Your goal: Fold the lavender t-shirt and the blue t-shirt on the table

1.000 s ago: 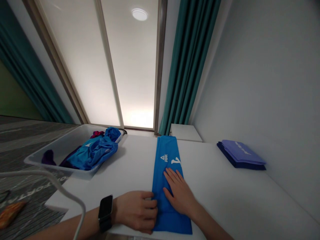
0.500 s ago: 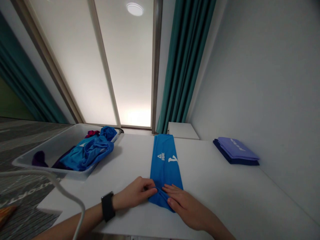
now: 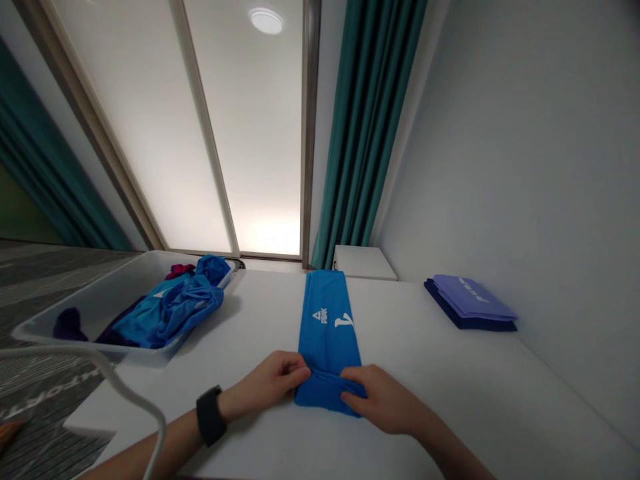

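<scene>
A bright blue shirt, folded into a long narrow strip with a white logo and number, lies on the white table. Its near end is doubled up into a fold. My left hand, with a black watch on the wrist, pinches the left corner of that fold. My right hand grips the right corner, fingers curled around the cloth.
A clear plastic bin with several crumpled blue and purple garments stands at the table's left. A stack of folded purple and navy clothes lies at the right by the wall. A white cable crosses the lower left.
Both hands took hold of the shirt's near end and brought it up and away from me, so the strip is now shorter with a fold at the front.
</scene>
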### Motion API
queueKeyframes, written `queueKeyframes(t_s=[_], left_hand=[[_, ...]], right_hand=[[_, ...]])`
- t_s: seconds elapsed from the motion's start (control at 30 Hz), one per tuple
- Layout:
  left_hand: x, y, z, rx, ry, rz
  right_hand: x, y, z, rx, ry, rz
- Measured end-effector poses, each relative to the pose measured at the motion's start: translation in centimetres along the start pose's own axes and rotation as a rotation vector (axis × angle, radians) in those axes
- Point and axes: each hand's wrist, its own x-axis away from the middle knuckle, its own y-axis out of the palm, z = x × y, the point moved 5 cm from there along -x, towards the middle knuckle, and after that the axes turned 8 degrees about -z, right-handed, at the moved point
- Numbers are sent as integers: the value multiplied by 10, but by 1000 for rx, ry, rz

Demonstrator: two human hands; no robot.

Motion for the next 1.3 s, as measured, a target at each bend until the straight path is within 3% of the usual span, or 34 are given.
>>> queueKeyframes(t_s=[0.13, 0.27, 0.57, 0.7, 0.87, 1.0, 1.17, 1.3], left_hand=[[-12, -8, 1, 110, -10, 25], [-25, -19, 2, 175, -18, 88], [-58, -61, 11, 172, -48, 296], [-75, -72, -4, 71, -92, 339], [-81, -73, -17, -60, -83, 269], [-76, -69, -16, -231, -93, 289], [-72, -68, -11, -499, -100, 405], [-71, -66, -10, -575, -141, 403]], right_hand=[[-19, -26, 2, -48, -92, -111], [-39, -45, 7, -54, -72, -189], [-97, -83, 19, -55, 52, -171], [-121, -81, 31, 124, 133, -153], [-130, -71, 37, 207, 180, -132], [-127, -65, 35, 253, 175, -101], [-125, -56, 32, 428, 193, -33], [-120, -51, 29, 467, 217, -2]])
